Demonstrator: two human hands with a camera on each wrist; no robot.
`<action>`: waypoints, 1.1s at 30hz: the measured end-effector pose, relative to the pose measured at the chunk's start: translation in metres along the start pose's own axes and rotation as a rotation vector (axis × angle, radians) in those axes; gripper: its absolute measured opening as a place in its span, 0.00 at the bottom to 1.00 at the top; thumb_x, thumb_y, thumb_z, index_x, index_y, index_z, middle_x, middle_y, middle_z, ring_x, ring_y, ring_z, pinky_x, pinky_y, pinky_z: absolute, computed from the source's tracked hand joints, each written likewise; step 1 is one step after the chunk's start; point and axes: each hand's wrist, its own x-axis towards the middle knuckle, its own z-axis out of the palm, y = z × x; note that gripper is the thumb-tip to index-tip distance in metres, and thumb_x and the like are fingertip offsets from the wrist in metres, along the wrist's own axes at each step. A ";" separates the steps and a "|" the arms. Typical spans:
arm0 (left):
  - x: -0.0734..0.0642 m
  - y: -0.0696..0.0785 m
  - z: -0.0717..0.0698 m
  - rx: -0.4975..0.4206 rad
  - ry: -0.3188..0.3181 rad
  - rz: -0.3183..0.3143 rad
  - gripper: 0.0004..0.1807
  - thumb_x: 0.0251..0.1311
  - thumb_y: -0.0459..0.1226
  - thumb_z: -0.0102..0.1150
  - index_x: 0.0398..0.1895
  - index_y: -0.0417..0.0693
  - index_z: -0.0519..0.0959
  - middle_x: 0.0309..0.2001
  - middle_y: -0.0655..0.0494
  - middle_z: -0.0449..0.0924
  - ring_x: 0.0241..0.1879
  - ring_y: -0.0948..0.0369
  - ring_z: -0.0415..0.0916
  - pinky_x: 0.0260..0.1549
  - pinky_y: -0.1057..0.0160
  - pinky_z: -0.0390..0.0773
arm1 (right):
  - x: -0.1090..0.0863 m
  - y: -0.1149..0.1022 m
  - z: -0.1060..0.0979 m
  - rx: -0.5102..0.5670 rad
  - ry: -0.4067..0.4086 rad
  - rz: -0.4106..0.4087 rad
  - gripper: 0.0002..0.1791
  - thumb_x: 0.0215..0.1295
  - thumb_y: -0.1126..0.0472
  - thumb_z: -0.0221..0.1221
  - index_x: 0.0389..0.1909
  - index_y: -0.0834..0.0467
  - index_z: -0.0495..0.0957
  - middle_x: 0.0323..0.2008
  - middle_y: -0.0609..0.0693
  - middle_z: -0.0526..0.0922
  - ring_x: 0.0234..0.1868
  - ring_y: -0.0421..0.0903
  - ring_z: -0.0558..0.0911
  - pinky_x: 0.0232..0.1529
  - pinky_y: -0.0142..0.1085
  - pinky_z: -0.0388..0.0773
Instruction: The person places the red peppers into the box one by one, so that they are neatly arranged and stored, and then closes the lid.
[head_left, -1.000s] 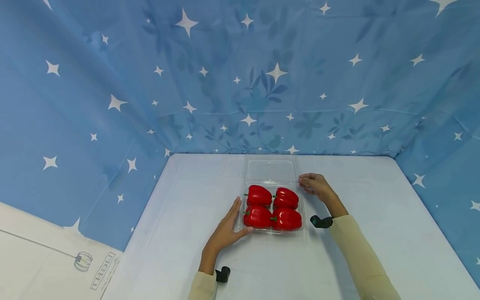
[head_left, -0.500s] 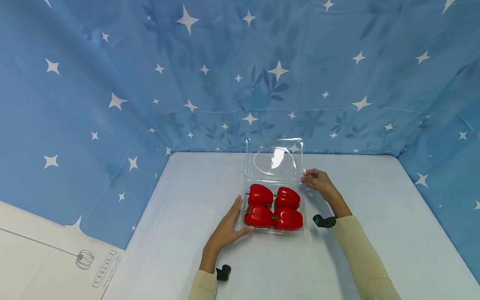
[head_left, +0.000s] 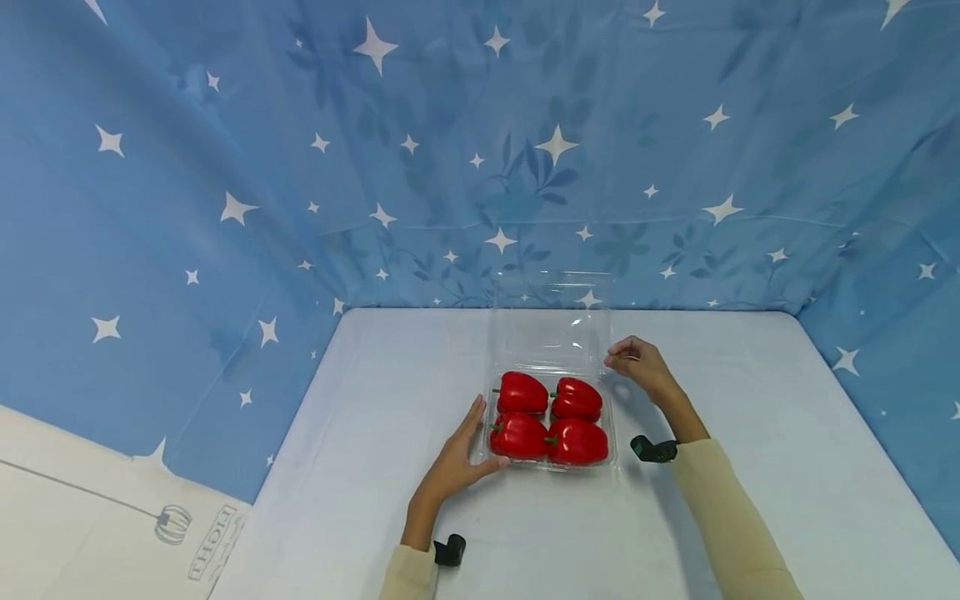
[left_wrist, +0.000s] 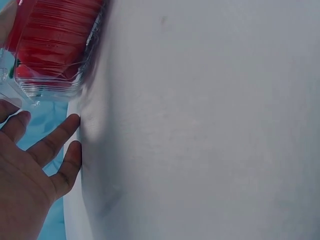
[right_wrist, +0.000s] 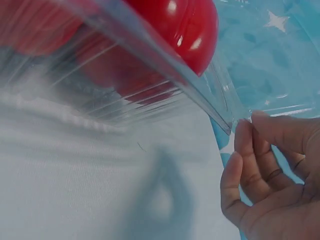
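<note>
A clear plastic clamshell box (head_left: 551, 467) sits mid-table, holding several red bell peppers (head_left: 577, 442) with green stems. Its hinged clear lid (head_left: 551, 342) stands raised at the back, overlapping the blue curtain. My left hand (head_left: 452, 465) rests at the box's left side with fingers extended, the thumb at the front left corner. In the left wrist view, its fingertips lie by the ridged wall of the box. At the lid's lower right edge, near the hinge, my right hand (head_left: 636, 367) pinches the plastic between thumb and fingers. The right wrist view shows this pinch (right_wrist: 272, 160) from below.
A white cloth covers the table (head_left: 375, 400). Blue curtain (head_left: 420, 167) with white stars rises along its back and sides. A pale printed sheet (head_left: 82, 508) hangs at the lower left. Small black wrist cameras (head_left: 654, 450) sit on both wrists.
The lid has swung up from lying back nearly flat to standing raised. My right hand has shifted slightly right and away, its fingers drawing together at the lid's edge. The left hand stays put.
</note>
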 end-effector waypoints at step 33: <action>0.001 0.004 0.001 -0.127 -0.006 -0.038 0.34 0.74 0.48 0.45 0.79 0.55 0.48 0.76 0.46 0.54 0.74 0.46 0.56 0.69 0.44 0.61 | -0.028 -0.023 -0.009 0.047 -0.046 -0.232 0.11 0.64 0.70 0.60 0.43 0.72 0.73 0.42 0.71 0.78 0.37 0.47 0.80 0.40 0.25 0.80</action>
